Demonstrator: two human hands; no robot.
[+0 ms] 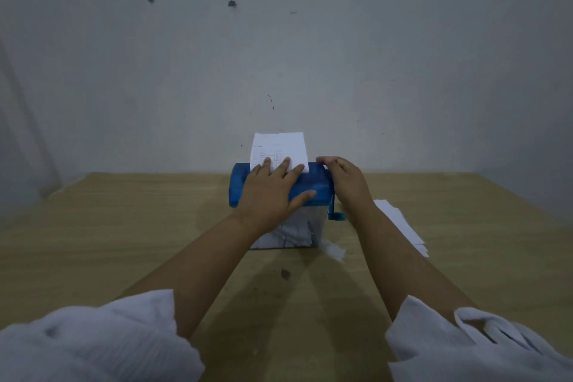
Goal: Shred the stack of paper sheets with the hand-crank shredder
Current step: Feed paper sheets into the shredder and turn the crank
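Shredder (310,187): blue plastic top, clear boxy bin w/ white shreds, mid wood-grain table (124,226). Printed sheet (279,147) upright in slot. Left hand (269,192) flat, fingers straight, pressing top + sheet. Right hand (344,178) curled over top's right end above crank (336,215); can't tell what it grips. Paper stack (400,223) flat, right of shredder.

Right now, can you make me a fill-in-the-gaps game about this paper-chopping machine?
1. The top of the shredder is coloured ____.
2. The ____ hand presses flat on the sheet standing in the slot.
3. The stack of sheets lies on the table to the ____ of the shredder.

Missing words: blue, left, right.
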